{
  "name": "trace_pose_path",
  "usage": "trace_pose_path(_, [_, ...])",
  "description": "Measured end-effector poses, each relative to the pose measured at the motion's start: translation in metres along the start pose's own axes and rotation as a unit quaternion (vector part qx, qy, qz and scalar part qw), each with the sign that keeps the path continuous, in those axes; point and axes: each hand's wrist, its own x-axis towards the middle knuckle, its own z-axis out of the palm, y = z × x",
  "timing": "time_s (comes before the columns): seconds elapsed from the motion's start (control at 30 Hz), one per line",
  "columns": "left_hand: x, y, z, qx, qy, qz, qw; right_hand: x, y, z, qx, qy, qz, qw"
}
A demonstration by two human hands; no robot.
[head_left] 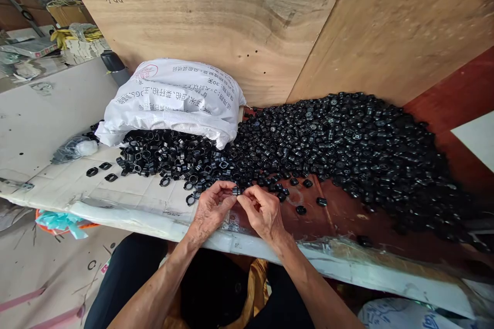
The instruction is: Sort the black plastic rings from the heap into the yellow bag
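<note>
Head view. Left hand [211, 209] and right hand [265, 212] meet at the near edge of the bench [154, 196], each closed in a fingertip pinch on one small black part [236, 191]. It sits between the two sets of fingertips, probably so both ends can be worked at once; whether it is one piece or two joined, I cannot tell.

Forearms come in over the padded near edge [127, 221], which presumably spares them the hard border.

Black rings [164, 181] lie loose just beyond the left hand, some strays farther left. A much larger heap of black caps [347, 136] spreads to the right, a few strays near the right hand. Each kind lies on its own side, which I read as giving each hand a short reach to one supply.

White printed sack [173, 97] slumps on the far side of the rings, perhaps their source; its opening is not clear. Upright plywood board [216, 25] stands behind, likely as a backstop.
</note>
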Motion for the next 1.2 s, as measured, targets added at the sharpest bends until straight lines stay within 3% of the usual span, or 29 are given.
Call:
trace_pose_path(0.2, [0.001,0.000,-0.001,0.007,-0.002,0.000,1.000,0.000,0.002,0.000,0.035,0.002,-0.023,0.999])
trace_pose_path(0.43, [0.001,-0.005,-0.005,0.093,-0.014,0.036,0.995,0.003,0.001,0.004,0.012,0.001,0.035,0.999])
trace_pose_path(0.63, [-0.001,-0.005,-0.006,0.067,0.005,0.031,0.997,0.004,-0.002,0.003,0.053,-0.009,-0.016,0.998])
trace_pose_path(0.77, [-0.002,-0.002,-0.006,0.096,0.005,0.055,0.994,0.007,-0.007,0.001,0.079,-0.009,0.054,0.995])
trace_pose_path(0.93, [-0.014,0.006,-0.008,0.058,0.008,0.022,0.998,-0.003,-0.021,0.001,0.149,-0.033,0.073,0.986])
trace_pose_path(1.0, [-0.027,0.003,-0.011,0.095,-0.001,0.037,0.995,-0.016,-0.026,0.007,0.179,-0.041,0.137,0.973])
trace_pose_path(1.07, [-0.042,-0.003,-0.015,0.183,-0.016,0.096,0.978,-0.032,-0.033,0.014,0.220,-0.031,0.236,0.946])
trace_pose_path(1.2, [-0.066,-0.013,-0.022,0.345,-0.066,0.273,0.896,-0.052,-0.047,0.020,0.356,-0.017,0.386,0.851])
